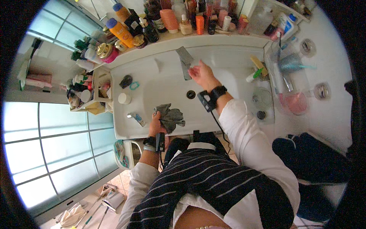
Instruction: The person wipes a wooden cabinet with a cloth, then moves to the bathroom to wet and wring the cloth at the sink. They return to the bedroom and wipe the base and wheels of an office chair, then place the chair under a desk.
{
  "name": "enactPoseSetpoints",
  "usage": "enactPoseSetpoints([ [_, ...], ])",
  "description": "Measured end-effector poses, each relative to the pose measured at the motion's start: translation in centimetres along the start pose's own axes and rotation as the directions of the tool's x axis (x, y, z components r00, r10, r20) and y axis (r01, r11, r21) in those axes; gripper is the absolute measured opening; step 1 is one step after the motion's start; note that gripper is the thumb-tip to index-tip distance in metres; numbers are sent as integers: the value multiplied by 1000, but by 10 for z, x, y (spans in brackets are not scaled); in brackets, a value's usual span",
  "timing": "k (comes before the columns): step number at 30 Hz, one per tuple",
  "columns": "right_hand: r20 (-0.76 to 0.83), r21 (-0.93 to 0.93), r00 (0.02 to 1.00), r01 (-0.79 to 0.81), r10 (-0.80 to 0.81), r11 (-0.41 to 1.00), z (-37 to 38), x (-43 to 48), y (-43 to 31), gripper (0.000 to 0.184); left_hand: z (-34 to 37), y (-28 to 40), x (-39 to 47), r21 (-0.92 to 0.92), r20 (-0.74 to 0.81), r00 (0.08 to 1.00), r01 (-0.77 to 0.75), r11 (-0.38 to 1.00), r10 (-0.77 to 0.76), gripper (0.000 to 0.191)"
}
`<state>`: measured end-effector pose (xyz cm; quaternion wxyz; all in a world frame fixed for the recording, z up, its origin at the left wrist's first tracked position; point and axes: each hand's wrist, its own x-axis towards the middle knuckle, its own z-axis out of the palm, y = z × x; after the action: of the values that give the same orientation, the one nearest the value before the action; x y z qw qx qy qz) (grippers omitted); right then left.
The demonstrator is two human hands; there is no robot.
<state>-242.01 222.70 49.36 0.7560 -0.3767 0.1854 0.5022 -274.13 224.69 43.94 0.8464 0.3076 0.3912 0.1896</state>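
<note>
My left hand (pixel 155 125) grips a crumpled dark grey cloth (pixel 171 118) over the front of the white washbasin (pixel 165 74). My right hand (pixel 202 75) is beside the flat grey metal faucet (pixel 184 58) at the back. Its fingers are blurred and look apart, with nothing visible in them; whether they touch the faucet I cannot tell. Below that hand lies the round dark drain (pixel 191 94). A small tube (pixel 137 118) rests on the basin to the left of the cloth. Farther left stand a white round jar (pixel 124 98) and a dark lump (pixel 125 81) beside a turquoise ring (pixel 134 85).
Bottles and jars crowd the back ledge (pixel 186 41). On the right rim are a green-capped tube (pixel 254 75) and a clear glass dish (pixel 261 97). A shelf unit (pixel 103 83) with toiletries stands left, near a frosted window (pixel 63 137). A dustpan (pixel 113 199) lies on the floor.
</note>
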Motion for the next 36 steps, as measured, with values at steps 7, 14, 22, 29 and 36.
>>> enactPoseSetpoints([
  [7, 312, -187, 949, 24, 36, 982, -23, 27, -20, 52, 42, 4, 108, -334, 185, 951, 297, 895, -247, 49],
  [14, 131, -580, 991, 64, 16, 812, -105, 48, 57, 36, 82, -3, 192, -87, 338, 911, 278, 957, -234, 37],
  [22, 149, -225, 988, 58, -25, 973, -120, 63, 31, 40, 23, 15, 206, 928, 332, 943, -332, -172, -28, 37],
  [29, 168, -843, 985, 126, 34, 524, -81, 48, 46, 31, 55, -3, 190, 85, -169, 856, 506, 859, -488, 46],
  [36, 740, -651, 622, 758, -257, -42, -93, -4, 85, 24, 80, -12, 198, 49, 80, 873, 479, 877, -481, 42],
])
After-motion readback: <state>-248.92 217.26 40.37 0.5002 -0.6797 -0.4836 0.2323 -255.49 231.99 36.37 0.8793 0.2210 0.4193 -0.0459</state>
